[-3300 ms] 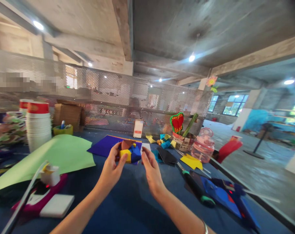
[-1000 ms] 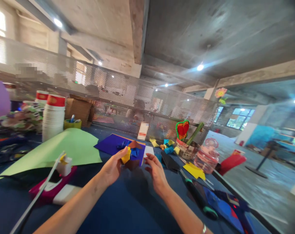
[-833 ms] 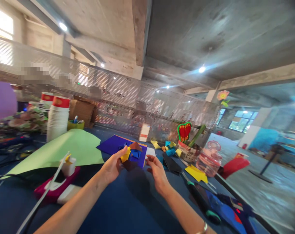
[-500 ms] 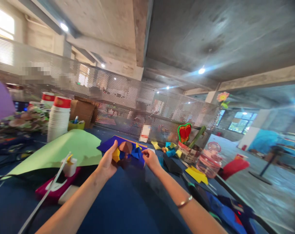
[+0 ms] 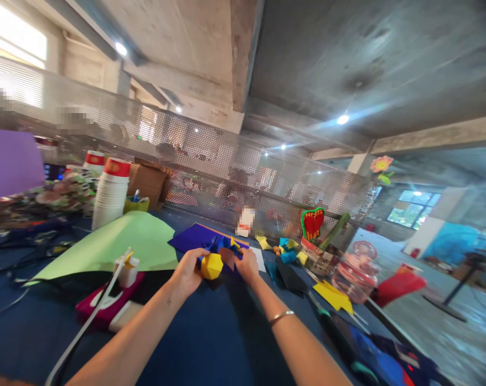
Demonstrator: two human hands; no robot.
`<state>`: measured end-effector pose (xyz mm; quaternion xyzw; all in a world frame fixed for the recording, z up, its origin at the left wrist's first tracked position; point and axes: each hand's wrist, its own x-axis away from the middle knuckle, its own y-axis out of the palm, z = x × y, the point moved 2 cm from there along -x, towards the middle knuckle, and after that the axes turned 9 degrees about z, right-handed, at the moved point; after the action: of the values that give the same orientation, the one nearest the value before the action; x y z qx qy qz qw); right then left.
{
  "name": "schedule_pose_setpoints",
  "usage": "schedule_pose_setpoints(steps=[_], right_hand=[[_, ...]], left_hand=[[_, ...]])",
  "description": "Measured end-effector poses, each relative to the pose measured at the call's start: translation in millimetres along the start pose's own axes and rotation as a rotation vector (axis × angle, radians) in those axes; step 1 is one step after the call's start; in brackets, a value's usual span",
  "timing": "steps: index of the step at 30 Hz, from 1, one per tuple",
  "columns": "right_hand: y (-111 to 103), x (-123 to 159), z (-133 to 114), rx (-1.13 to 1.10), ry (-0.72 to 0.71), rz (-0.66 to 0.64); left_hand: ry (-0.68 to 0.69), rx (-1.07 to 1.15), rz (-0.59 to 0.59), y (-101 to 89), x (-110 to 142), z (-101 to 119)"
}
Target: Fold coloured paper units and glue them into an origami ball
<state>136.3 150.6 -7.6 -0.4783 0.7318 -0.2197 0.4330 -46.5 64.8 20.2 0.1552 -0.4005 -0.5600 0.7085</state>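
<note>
Between my hands is a folded paper piece with a rounded yellow part [image 5: 211,266], blue folds and a brown flap [image 5: 227,257]. My left hand [image 5: 189,271] is closed on its left side, fingers behind the yellow part. On the right, my right hand [image 5: 247,264] pinches the piece near the brown flap and a small yellow tip. The fingertips are partly hidden by the paper. Just behind lie dark purple sheets [image 5: 190,237] with an orange edge, flat on the dark blue table [image 5: 210,343].
To the left are a curved green sheet [image 5: 118,244], stacked paper cups [image 5: 109,195] and a magenta power strip [image 5: 94,311]. At the right stand a basket [image 5: 317,257] and a clear pink-tinted jar [image 5: 354,273], near yellow paper [image 5: 334,296]. A perforated screen [image 5: 210,161] closes off the back.
The paper piece has turned in my hands, so the yellow part now faces me and the brown flap sits further right. The view has shifted slightly left.
</note>
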Motion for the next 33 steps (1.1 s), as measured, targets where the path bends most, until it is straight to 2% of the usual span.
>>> schedule_pose_setpoints(steps=[5, 11, 17, 25, 33], right_hand=[[-15.2, 4.0, 13.0, -0.155, 0.08, 0.046], [-44.7, 21.3, 30.1, -0.472, 0.212, 0.039], [-69.8, 49.3, 22.5, -0.764, 0.35, -0.05], [-73.8, 64.7, 14.6, -1.062, 0.525, -0.136], [-80.0, 73.3, 12.3, -1.211, 0.598, -0.22]], left_hand=[[0.011, -0.076, -0.005, -0.8, -0.3, -7.7], [0.071, -0.108, -0.011, -2.7, -2.9, -11.0], [0.064, -0.137, 0.001, -3.5, -8.3, -15.7], [-0.013, -0.137, -0.002, 0.8, -1.3, -15.8], [-0.068, -0.148, -0.018, 0.1, -1.2, -14.8]])
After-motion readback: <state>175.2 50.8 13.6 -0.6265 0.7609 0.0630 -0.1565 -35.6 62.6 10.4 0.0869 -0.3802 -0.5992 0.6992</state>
